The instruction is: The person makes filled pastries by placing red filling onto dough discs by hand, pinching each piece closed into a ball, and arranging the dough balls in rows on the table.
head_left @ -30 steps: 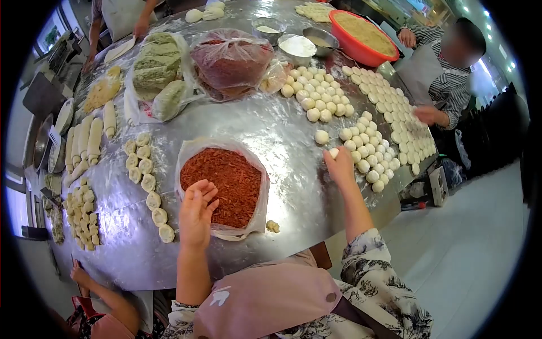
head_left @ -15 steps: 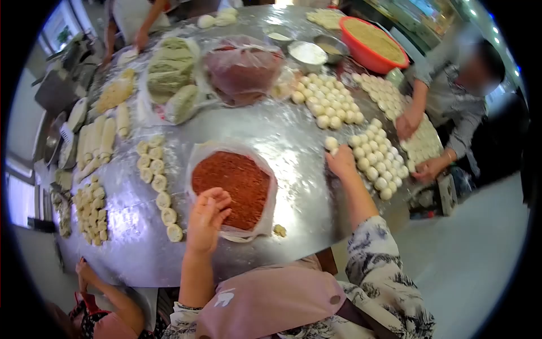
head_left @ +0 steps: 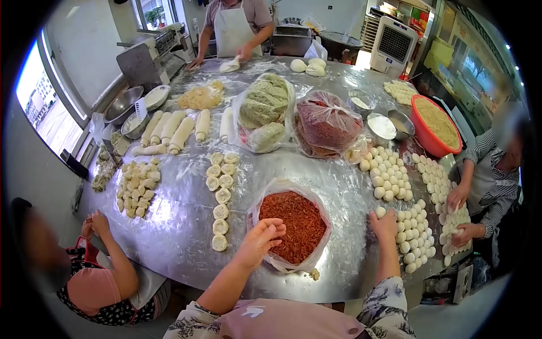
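My left hand [head_left: 259,244] hovers over the near left edge of a plastic-lined container of reddish-brown crumbly filling [head_left: 296,226]. Its fingers are slightly curved, and nothing shows in them. Over to the right, my right hand [head_left: 385,225] is low at the table with its fingers round a smooth white dough ball [head_left: 380,212]; the palm side is hidden. Beside that hand stand rows of similar dough balls [head_left: 415,234], and a second group of balls [head_left: 389,175] lies just beyond. A column of cut dough pieces [head_left: 220,212] runs left of the filling.
Bags of green dough [head_left: 265,104] and dark red filling [head_left: 327,124] stand farther back. A red basin [head_left: 435,127] and a bowl of white flour [head_left: 382,127] are at the back right. Dough rolls [head_left: 180,135] lie left. Co-workers are at the left, far side and right, where flattened pieces [head_left: 451,226] lie.
The head view has swung up and to the left, so the table appears shifted right and down. My left hand stays over the filling and my right hand stays by the dough balls.
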Tool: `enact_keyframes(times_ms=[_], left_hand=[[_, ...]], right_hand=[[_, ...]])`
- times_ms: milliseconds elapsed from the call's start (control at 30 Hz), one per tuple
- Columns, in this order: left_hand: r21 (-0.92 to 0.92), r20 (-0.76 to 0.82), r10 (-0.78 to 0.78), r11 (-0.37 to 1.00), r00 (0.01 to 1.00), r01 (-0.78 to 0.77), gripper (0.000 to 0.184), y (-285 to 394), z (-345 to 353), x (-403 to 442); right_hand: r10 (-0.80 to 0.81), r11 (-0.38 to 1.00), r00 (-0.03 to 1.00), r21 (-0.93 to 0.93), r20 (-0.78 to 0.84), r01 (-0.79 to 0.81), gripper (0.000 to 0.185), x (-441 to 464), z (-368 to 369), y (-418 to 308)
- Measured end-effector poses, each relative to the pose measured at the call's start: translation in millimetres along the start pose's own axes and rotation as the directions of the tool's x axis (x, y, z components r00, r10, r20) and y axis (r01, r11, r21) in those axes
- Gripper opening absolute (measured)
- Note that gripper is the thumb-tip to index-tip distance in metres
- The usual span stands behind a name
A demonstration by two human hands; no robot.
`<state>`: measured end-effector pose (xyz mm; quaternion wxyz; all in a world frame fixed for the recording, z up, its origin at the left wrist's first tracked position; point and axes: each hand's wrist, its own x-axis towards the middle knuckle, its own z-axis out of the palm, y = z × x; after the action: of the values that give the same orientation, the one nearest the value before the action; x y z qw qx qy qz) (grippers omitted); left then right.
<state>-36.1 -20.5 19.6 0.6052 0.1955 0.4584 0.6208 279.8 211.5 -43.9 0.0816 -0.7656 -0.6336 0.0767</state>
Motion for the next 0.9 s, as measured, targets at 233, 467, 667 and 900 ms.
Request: enact_keyframes(times_ms=[233, 467, 667, 900], left_hand=[[-0.014, -0.048, 0.012, 1.0, 0.999, -0.012, 0.026, 1.1, -5.5, -2.2], [-0.019, -0.172, 0.084, 0.996, 0.982, -0.089, 0.025, 3.6, -20.7, -6.0], [0.193, -0.415, 0.308, 0.949, 0.856, -0.247, 0.023, 8.0, -55.0, -22.9], [0.893, -0.444, 0.734, 0.317, 0.514, 0.319, 0.047, -53.8, -131.0, -48.4]], right_hand=[[-0.069, 0.993, 0.998, -0.095, 0.002, 0.069, 0.06, 14.9, 17.0, 2.7], [-0.133, 0.989, 0.988, -0.075, -0.085, 0.127, 0.052, 9.8, 17.0, 23.4], [-0.113, 0.991, 0.994, -0.078, -0.004, 0.112, 0.056, 12.8, 17.7, 22.8], [-0.427, 0.881, 0.818, 0.025, -0.385, 0.472, 0.063, -33.1, -7.5, -18.0]])
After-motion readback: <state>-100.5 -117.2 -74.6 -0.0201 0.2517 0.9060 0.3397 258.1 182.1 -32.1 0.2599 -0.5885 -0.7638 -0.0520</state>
